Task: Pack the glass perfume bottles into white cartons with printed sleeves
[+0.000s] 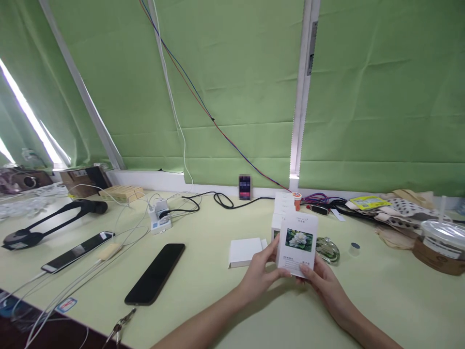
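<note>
Between both hands, a white box (298, 222) with a white flower picture on its front is held upright above the table. The fingers of my left hand (260, 269) close round its left side and lower corner. My right hand (324, 281) grips the lower right side, thumb on the front face. Behind it stands a row of white boxes (283, 206), partly hidden by the held box. To the left of these, another white box (245, 251) lies flat. A round clear glass bottle (327, 250) rests just right of the held box, with a small silver cap (354, 249) farther right.
A black phone (156, 274), keys (119, 325), a charging phone (78, 251) and a power strip (160, 217) lie to the left. A lidded cup (441, 247) with a straw stands at right. Cables (327, 199) run along the back; another phone (245, 187) leans there.
</note>
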`<state>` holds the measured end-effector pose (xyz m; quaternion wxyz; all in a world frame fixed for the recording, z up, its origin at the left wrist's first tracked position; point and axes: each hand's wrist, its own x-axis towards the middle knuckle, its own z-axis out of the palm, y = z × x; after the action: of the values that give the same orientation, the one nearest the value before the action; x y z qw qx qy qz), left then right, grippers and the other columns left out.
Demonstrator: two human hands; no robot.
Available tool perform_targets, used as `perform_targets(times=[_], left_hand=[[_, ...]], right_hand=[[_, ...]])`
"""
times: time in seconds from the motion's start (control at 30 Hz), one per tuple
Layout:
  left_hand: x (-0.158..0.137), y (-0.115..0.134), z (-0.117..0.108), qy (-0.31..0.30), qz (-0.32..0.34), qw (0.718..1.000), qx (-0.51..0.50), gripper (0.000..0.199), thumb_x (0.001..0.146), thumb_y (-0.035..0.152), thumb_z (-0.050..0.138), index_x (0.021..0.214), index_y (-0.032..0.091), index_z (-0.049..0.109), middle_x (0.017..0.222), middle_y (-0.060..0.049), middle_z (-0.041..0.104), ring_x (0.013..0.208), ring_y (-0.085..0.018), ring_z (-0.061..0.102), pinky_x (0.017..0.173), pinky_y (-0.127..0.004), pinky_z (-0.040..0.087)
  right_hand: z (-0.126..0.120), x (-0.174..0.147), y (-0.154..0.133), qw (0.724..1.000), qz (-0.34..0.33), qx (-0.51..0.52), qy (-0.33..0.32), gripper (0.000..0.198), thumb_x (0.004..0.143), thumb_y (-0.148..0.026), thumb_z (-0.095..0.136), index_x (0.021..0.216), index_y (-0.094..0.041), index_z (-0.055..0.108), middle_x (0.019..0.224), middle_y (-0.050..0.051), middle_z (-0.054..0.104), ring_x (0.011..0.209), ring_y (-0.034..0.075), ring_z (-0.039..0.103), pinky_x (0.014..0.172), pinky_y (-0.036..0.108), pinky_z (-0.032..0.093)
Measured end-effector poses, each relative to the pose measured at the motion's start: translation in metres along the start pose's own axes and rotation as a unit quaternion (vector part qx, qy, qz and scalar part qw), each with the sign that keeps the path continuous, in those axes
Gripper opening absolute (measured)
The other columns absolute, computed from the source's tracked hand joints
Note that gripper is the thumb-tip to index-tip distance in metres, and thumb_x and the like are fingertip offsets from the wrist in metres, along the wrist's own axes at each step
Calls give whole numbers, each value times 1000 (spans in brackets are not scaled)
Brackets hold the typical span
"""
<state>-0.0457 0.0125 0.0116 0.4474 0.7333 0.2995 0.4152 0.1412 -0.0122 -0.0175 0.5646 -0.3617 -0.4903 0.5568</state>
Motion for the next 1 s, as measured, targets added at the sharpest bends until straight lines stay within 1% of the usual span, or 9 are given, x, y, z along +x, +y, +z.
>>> perform_targets(times=[0.1,0.2,0.3,0.37,0.47,0.53,0.67,0.8,1.0], left_hand=[[2,-3,1,14,-22,999,-34,80,75,27,73,144,24,33,112,-7,68,98,-23,63,89,-36,49],[5,-4,1,21,-59,995,-77,74,72,29,75,138,23,43,113,-9,65,90,-22,66,79,-34,53],[6,-3,0,17,-81,983,-162,62,69,32,78,126,19,56,115,-10,64,93,-25,67,84,-37,53],[6,-3,0,13,-91,975,-203,55,68,35,79,117,16,62,114,-11,66,95,-27,67,87,-39,52],[6,-3,-1,-1,-101,971,-215,52,70,40,77,112,12,65,110,-14,69,91,-28,68,81,-39,54],[6,-4,0,-4,-102,972,-213,52,72,42,75,112,10,66,107,-16,70,90,-28,68,78,-37,54],[5,-4,0,-2,-111,971,-213,53,72,43,75,113,9,66,110,-17,69,92,-28,67,80,-37,53],[5,-6,0,-3,-124,968,-217,55,73,49,72,111,9,67,106,-17,70,87,-26,68,79,-35,54],[6,-7,-2,7,-153,957,-245,57,78,57,63,99,4,71,87,-18,73,67,-19,67,71,-32,55]], right_hand=[[1,0,1,1000,-14,-7,-2,50,80,-47,66,120,-23,49,107,9,70,89,25,65,65,34,55],[2,-1,4,999,-43,-2,-1,62,76,-41,73,127,-27,41,122,10,64,106,26,63,83,39,55],[0,-1,9,997,-72,-36,-23,66,75,-34,75,130,-29,39,135,10,55,120,26,55,98,42,48],[-3,0,13,994,-84,-62,-34,64,77,-34,72,131,-28,39,138,12,52,121,27,54,98,43,48],[-7,1,16,993,-87,-72,-41,66,81,-38,68,135,-27,32,135,14,54,119,27,57,97,44,49],[-7,1,16,993,-85,-73,-42,72,82,-38,67,139,-28,24,136,15,53,119,27,57,97,45,48],[-5,-1,11,993,-76,-84,-39,86,81,-37,69,144,-30,12,141,14,48,122,26,54,99,44,46],[-5,0,10,993,-66,-87,-33,87,81,-41,67,146,-26,11,135,16,54,119,27,57,99,47,46],[-8,2,12,993,-62,-92,-33,85,81,-41,68,147,-24,17,130,15,60,115,27,59,98,46,46]])
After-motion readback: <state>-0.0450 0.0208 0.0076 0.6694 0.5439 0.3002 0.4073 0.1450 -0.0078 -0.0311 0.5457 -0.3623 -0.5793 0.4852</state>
